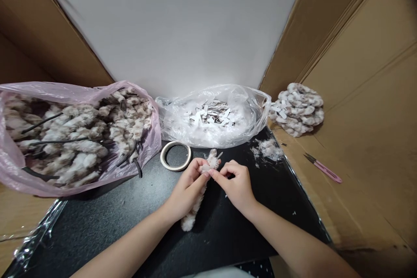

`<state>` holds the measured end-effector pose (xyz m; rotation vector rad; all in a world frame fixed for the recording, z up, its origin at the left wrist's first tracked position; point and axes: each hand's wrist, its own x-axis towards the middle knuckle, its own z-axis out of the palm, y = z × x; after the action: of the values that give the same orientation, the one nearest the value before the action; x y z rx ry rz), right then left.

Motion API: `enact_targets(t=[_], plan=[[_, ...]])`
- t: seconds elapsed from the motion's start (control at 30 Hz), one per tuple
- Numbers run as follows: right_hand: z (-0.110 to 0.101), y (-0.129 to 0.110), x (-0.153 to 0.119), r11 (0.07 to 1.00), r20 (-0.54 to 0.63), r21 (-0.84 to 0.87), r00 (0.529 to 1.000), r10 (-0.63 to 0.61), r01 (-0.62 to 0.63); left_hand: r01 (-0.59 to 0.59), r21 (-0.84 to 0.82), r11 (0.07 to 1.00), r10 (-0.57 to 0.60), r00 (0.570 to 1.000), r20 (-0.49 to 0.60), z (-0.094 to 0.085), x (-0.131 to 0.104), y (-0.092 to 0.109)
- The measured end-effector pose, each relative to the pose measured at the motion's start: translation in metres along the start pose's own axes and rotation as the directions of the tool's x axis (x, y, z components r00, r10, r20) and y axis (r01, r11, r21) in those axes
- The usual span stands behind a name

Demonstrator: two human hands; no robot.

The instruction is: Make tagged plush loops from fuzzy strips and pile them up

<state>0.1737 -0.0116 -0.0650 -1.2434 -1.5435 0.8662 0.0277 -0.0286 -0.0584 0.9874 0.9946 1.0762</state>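
We have a furry strip (195, 209) between our hands, just above the black tabletop (143, 226), its lower end slanting down toward us. Our left hand (190, 182) is closed on the strip near its top, thumb laid along the near side and fingers curled behind it. Our right hand (237, 186) comes in from the other side, knuckles bent, its thumb and forefinger drawn close to the left thumb tip; we cannot tell whether they grip anything. Both forearms reach forward and angle inward, so the fingertips of the two hands meet. A thin pale sliver (220, 155) sticks out beside the strip's top.

Just beyond the left hand lies a roll of tape (163, 163). Behind it, a clear bag (182, 134) holds white tags (211, 115). To the left, an open pink bag (153, 139) is full of furry pieces (74, 126) and dark stems (60, 142). To the right we see loose fluff (270, 150), a furry bundle (302, 110) and pink-handled snips (327, 172) resting on cardboard (368, 139).
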Motion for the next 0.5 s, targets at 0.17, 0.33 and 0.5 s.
enact_targets(t=[0.17,0.33,0.5], plan=[[0.0015,0.0012,-0.0001,1.0,-0.008,0.002,1.0,-0.004,0.004,-0.011,-0.024,1.0,0.011,1.0,0.0,0.0014,-0.0008,-0.0007],[-0.0001,0.0048,0.0003,1.0,0.06,-0.008,0.998,0.001,-0.001,-0.042,0.018,0.999,0.043,0.998,-0.053,0.0018,-0.0003,-0.002],[-0.005,0.0073,0.0038,0.997,0.278,-0.05,0.958,0.071,-0.06,-0.109,0.11,0.988,0.119,0.989,-0.089,-0.0001,-0.004,0.0029]])
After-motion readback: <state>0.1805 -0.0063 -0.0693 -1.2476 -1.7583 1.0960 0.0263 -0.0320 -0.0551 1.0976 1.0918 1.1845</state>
